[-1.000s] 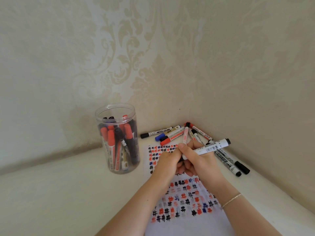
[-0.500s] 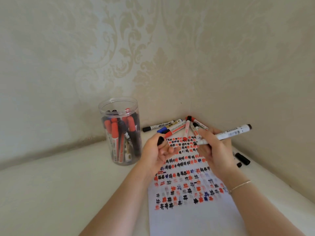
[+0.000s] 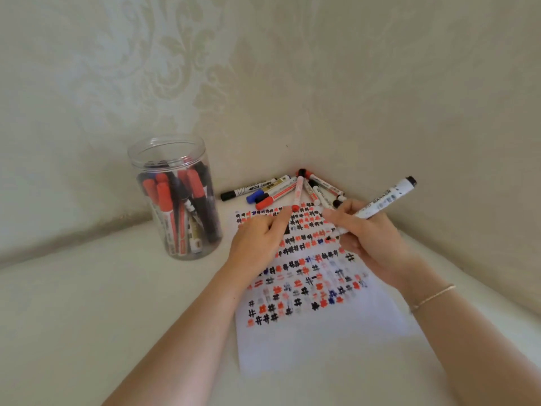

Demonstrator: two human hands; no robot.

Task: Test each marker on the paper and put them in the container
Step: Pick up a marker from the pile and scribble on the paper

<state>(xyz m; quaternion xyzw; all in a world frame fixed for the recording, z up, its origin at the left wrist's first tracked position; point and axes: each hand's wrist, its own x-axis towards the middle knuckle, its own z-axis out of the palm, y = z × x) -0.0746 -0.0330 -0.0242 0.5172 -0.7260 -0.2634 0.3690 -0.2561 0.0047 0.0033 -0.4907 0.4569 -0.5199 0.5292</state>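
The right hand (image 3: 370, 238) has its grip closed round a white-barrelled marker with a black end (image 3: 383, 200), tip down near the white sheet of paper covered in red, black and blue hash marks (image 3: 307, 332). The left hand (image 3: 257, 241) rests on the paper, fingers loosely curled over something small and dark; what it holds I cannot tell. Beyond both grips lies a pile of loose markers (image 3: 287, 190). Left of the left hand stands the clear plastic jar (image 3: 175, 200) holding red and black markers.
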